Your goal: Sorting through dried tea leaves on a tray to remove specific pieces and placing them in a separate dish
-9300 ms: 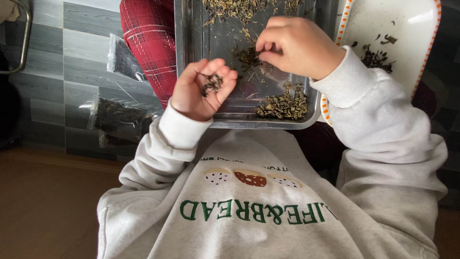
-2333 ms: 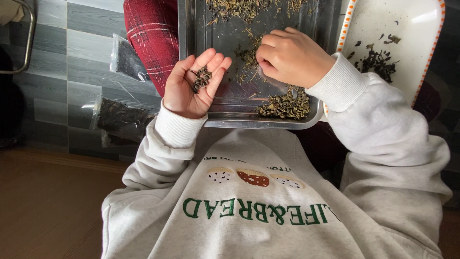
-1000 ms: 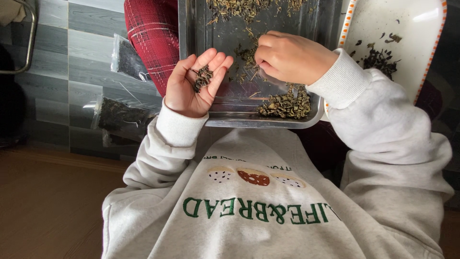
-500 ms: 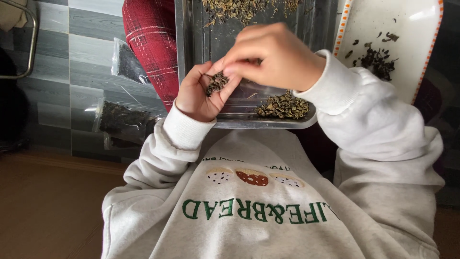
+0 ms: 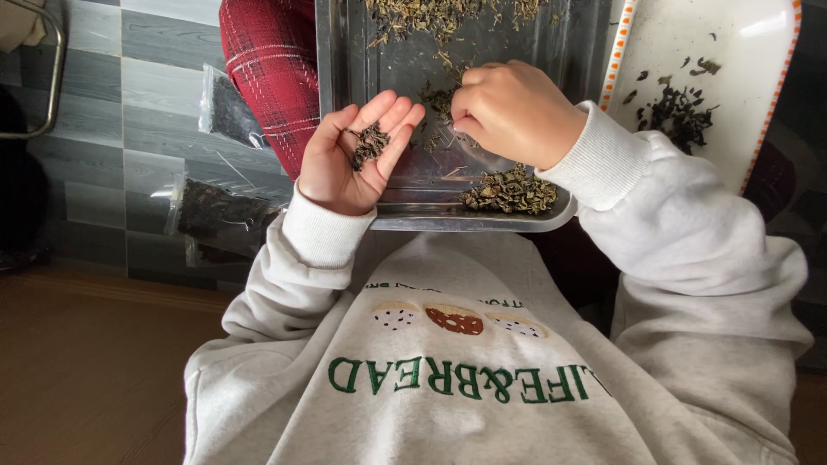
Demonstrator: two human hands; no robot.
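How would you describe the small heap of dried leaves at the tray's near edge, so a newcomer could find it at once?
Start at the metal tray on the person's lap. Follow its near rim toward the right hand: the heap lies just beneath that wrist, in the tray's near right corner. Unlike the leaves cupped in the left hand, it rests on bare metal.

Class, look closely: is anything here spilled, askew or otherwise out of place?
Nothing stands out. The dried leaves lie inside the metal tray and on the white tray; the left hand cups a few; the right hand picks over the metal tray.
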